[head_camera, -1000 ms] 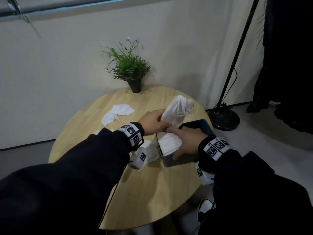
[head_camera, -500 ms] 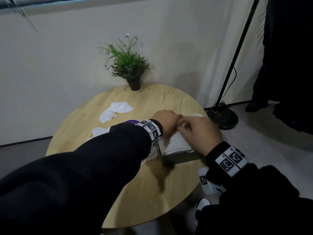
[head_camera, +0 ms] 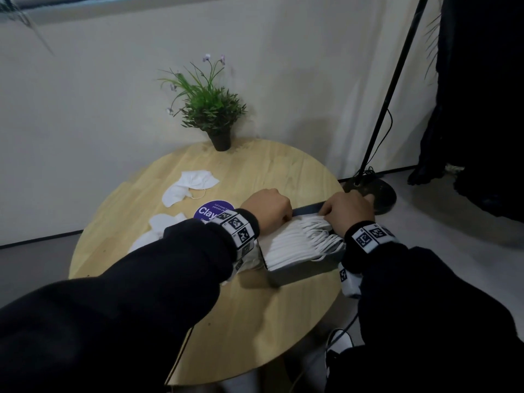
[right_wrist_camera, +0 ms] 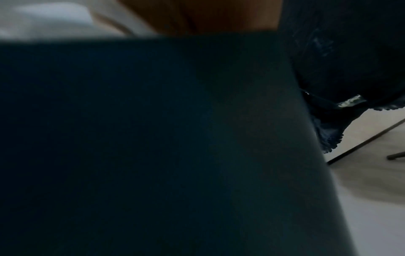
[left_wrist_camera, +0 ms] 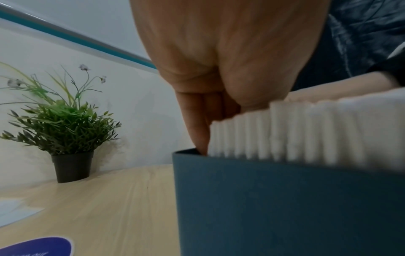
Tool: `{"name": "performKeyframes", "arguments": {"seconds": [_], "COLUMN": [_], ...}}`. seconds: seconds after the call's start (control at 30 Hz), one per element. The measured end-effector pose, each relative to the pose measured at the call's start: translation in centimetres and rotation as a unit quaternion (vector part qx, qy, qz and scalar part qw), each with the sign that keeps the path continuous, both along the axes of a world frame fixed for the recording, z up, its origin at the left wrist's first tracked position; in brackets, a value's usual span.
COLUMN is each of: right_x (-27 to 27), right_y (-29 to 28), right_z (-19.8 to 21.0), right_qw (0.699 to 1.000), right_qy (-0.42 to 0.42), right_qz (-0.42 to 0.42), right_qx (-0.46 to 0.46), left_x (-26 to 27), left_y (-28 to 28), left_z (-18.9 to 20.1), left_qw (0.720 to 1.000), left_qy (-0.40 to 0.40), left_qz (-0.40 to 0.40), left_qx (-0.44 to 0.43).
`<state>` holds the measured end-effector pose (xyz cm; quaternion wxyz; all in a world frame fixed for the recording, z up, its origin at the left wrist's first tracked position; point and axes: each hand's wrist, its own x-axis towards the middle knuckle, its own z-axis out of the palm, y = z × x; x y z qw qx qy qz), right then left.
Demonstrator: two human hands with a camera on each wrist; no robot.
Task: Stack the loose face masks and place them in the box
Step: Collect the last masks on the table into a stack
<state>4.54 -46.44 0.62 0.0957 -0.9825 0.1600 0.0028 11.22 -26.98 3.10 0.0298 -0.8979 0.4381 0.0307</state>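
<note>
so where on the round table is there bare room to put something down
Bare wood lies on the near part of the round wooden table, in front of the dark blue box, and between the black-potted green plant and both hands. The left side is crowded: loose white face masks and a purple round sticker.

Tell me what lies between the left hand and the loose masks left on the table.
Nothing visible blocks it: between the left hand at the box and the loose masks lies only a flat purple sticker on the table.

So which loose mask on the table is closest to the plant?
The loose mask lying farthest back on the table, beyond the purple sticker. The other loose masks lie nearer the person, beside the left sleeve.
</note>
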Motion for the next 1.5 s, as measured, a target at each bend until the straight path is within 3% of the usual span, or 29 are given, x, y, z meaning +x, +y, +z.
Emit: {"name": "performKeyframes", "arguments": {"seconds": [0.13, 0.2, 0.3, 0.37, 0.43, 0.5, 0.57, 0.73, 0.8, 0.9, 0.93, 1.0, 1.07, 1.13, 1.23, 1.37, 1.5], "right_x": [0.1, -0.3, -0.9, -1.5, -2.4, -3.4, -3.8, -2.7, -1.9, -0.7, -0.7, -1.4, -2.1, -2.8, -3.2, -1.4, 0.7], "right_y": [0.0, -0.6, -2.4, -3.2, -3.3, -2.5, -1.8, -1.7, -1.7, -2.0, -1.5, 0.5, 2.9, 6.2, 11.8, 17.2, 20.0], "right_z": [-0.4, -0.6, -1.2, -0.8, -0.4, -0.1, -0.3, 0.0, -0.3, -2.0, -1.8, 0.4, 2.3, 3.5, 2.4, -1.5, -3.5], "right_qw": [1.000, 0.990, 0.919, 0.878, 0.832, 0.780, 0.759, 0.683, 0.690, 0.756, 0.789, 0.846, 0.862, 0.852, 0.859, 0.920, 0.957], "right_qy": [-0.001, -0.043, -0.176, -0.175, -0.087, -0.003, -0.001, -0.141, -0.167, -0.181, -0.197, -0.265, -0.327, -0.299, -0.135, -0.002, 0.044], "right_qz": [0.009, -0.013, -0.091, -0.156, -0.206, -0.222, -0.215, -0.248, -0.243, -0.226, -0.222, -0.195, -0.115, -0.035, 0.057, 0.173, 0.230], "right_qx": [0.015, 0.134, 0.341, 0.417, 0.507, 0.586, 0.614, 0.672, 0.661, 0.587, 0.538, 0.420, 0.370, 0.428, 0.490, 0.352, 0.173], "left_x": [0.0, -0.1, -0.2, -1.0, -3.3, -5.9, -7.0, -4.6, -3.2, -2.4, -2.3, -2.2, -2.5, -3.2, -4.6, -6.4, -7.4], "left_y": [-0.2, 0.5, 3.0, 5.2, 6.7, 7.2, 6.8, 3.9, 3.4, 4.8, 5.9, 8.7, 11.9, 14.7, 17.8, 19.4, 18.9], "left_z": [0.9, 1.9, 2.4, 1.8, 1.0, 0.3, -0.6, -1.6, -1.6, -1.1, -1.1, -1.2, -1.7, -2.5, -3.6, -5.3, -7.4], "left_qw": [0.999, 0.996, 0.970, 0.911, 0.806, 0.707, 0.664, 0.606, 0.608, 0.652, 0.678, 0.766, 0.842, 0.876, 0.868, 0.852, 0.857], "left_qy": [0.033, 0.088, 0.120, 0.167, 0.332, 0.463, 0.479, 0.482, 0.485, 0.466, 0.443, 0.365, 0.286, 0.239, 0.230, 0.251, 0.237], "left_qz": [0.006, 0.030, 0.133, 0.262, 0.375, 0.420, 0.430, 0.395, 0.387, 0.377, 0.374, 0.362, 0.351, 0.362, 0.397, 0.421, 0.426], "left_qx": [0.020, -0.015, -0.163, -0.272, -0.317, -0.332, -0.379, -0.494, -0.496, -0.466, -0.451, -0.387, -0.292, -0.210, -0.190, -0.185, -0.167]}}
